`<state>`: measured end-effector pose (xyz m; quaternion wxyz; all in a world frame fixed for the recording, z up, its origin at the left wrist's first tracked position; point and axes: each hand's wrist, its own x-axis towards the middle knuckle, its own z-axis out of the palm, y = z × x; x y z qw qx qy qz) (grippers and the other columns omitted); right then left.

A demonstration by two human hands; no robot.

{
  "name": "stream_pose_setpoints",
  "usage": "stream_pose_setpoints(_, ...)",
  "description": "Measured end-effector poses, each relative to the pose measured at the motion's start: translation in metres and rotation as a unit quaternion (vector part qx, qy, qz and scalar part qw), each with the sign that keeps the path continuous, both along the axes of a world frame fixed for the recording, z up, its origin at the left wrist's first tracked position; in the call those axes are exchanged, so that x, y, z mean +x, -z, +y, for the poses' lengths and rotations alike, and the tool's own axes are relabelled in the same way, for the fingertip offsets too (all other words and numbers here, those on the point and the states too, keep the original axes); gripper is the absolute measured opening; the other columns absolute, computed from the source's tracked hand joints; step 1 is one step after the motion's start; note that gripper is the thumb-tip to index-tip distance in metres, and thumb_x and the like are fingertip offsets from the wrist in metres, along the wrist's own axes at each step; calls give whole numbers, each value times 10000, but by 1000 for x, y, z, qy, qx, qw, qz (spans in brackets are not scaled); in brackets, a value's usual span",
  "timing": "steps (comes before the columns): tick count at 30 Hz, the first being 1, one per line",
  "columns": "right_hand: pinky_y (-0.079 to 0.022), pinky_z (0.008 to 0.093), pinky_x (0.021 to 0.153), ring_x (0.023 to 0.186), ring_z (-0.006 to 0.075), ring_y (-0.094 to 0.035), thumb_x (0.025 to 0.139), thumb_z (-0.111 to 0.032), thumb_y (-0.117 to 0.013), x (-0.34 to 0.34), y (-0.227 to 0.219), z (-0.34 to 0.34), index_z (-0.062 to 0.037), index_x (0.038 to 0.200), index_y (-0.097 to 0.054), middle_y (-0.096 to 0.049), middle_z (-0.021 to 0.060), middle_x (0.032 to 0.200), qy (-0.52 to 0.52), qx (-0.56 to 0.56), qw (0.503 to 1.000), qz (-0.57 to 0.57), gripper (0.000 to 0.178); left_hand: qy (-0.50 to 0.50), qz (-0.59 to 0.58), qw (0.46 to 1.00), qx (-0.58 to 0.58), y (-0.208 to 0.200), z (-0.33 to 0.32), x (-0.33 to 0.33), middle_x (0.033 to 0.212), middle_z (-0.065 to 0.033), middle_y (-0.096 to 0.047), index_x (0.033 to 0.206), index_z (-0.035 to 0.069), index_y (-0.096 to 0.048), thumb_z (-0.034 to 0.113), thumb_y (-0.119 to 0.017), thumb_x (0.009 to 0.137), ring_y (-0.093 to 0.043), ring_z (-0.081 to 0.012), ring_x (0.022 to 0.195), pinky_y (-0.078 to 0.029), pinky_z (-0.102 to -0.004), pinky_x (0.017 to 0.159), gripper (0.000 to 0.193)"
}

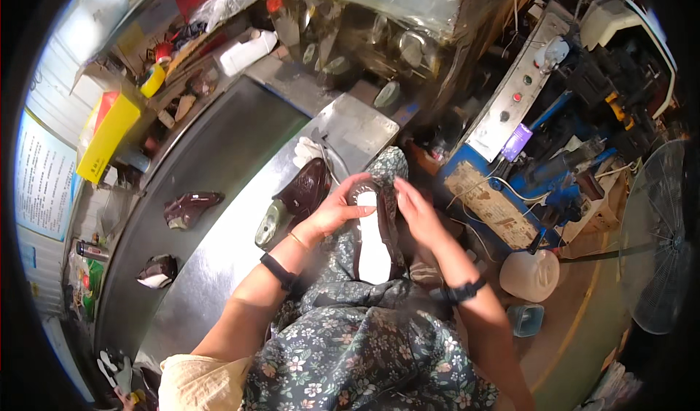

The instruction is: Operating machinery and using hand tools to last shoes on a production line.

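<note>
A dark brown shoe upper (394, 240) with a long white insole (374, 247) lies sole up over my lap, its toe pointing away from me. My left hand (341, 208) grips it at the toe, thumb pressed across the white insole and fingers around the left edge. Along the right side of the toe is my right hand (418, 213), fingers stretched out; whether they touch the upper I cannot tell. Left of my left hand, another dark brown shoe upper (305, 186) rests on the metal table, beside a greenish, rounded piece (271, 224).
Two more brown uppers, one (191, 209) farther and one (157, 271) nearer, sit on the dark conveyor belt (219, 141). The metal table (211, 287) stands at my left. A blue machine (485, 192), a white jug (530, 275) and a fan (660, 236) are on the right.
</note>
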<state>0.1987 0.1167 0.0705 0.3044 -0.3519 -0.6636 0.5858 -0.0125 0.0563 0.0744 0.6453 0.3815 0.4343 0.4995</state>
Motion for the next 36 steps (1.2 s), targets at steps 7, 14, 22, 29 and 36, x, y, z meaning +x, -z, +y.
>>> stream_pose_setpoints(7,-385,326,1059,1251,229,-510,1022,-170,-461,-52,0,46,41,1364,-451,-550,172,1337,-184,-243,949,74,402,-3,-57,998,-30,27,4,-2,1337,-58,-471,1492,61,-238,33,-732,831,-460,-139,1213,-364,-288,1053,826)
stream_pose_setpoints(14,-464,361,953,1135,300,-598,985,-126,-482,-65,13,31,4,1271,-542,-624,187,1202,5,140,982,-123,320,6,-18,1000,7,32,25,-4,1314,-99,-473,1446,40,-233,15,-700,849,-508,-158,1149,-458,-303,962,758)
stream_pose_setpoints(22,-371,370,1077,1263,211,-482,1018,-314,-450,43,-45,25,-48,1425,-411,-506,88,1375,-79,-339,930,117,488,42,338,898,277,-48,-8,72,1495,-299,-278,1473,-30,-239,332,-817,729,-253,-425,1414,-251,-461,1147,1009)
stream_pose_setpoints(29,-531,437,887,1088,270,-606,767,-225,-672,165,-45,-36,-55,1231,-530,-557,168,1267,37,-373,927,-21,514,84,279,887,359,-68,-32,33,1305,-190,-565,1281,-5,-558,127,-723,840,-528,-350,1235,-435,-420,1035,489)
stream_pose_setpoints(36,-549,585,846,1183,390,-546,777,-188,-567,96,-38,-34,-3,1373,-415,-501,220,1336,91,-388,873,283,643,-203,686,694,80,-39,-88,-76,1297,-249,-534,1324,-22,-466,177,-787,717,-523,-428,1191,-432,-468,1014,715)
